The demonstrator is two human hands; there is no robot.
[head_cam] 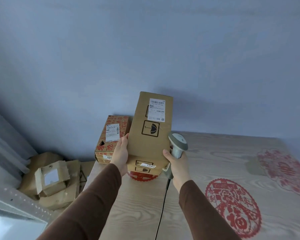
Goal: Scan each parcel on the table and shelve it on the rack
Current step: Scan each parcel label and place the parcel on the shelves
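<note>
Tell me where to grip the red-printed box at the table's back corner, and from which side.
Grip the red-printed box across its two long side faces, reaching from the front. It lies flat against the wall, so the back is shut off, and the tall brown box crowds its right side.

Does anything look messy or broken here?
Yes. On the floor left of the table lies a heap of crumpled cardboard boxes, one with torn, bent flaps. The red-printed parcel on the table also has a ripped spot on its front.
</note>
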